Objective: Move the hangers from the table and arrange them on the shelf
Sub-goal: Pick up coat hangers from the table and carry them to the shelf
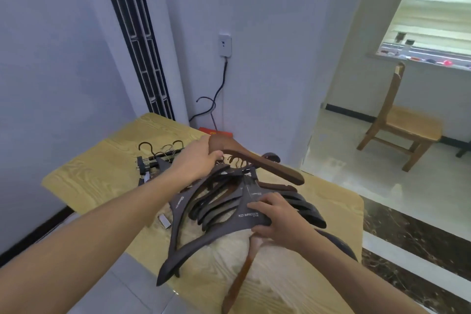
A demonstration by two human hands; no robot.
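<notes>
A pile of dark grey and brown wooden hangers [219, 201] lies on the light wood-grain table [96, 171]. My left hand [201, 158] grips the middle of a brown wooden hanger [265, 160], held raised above the pile with its arm pointing right. My right hand [277, 214] rests on the pile and holds a dark grey hanger with white lettering [244, 219], thumb under it. Behind my left forearm lie black clip hangers with wire hooks [158, 155]. No shelf is in view.
A small metal clip [164, 220] lies on the table left of the pile. A red box [216, 132] sits at the table's far edge below a wall socket with a black cable [216, 94]. A wooden chair [400, 125] stands at the right.
</notes>
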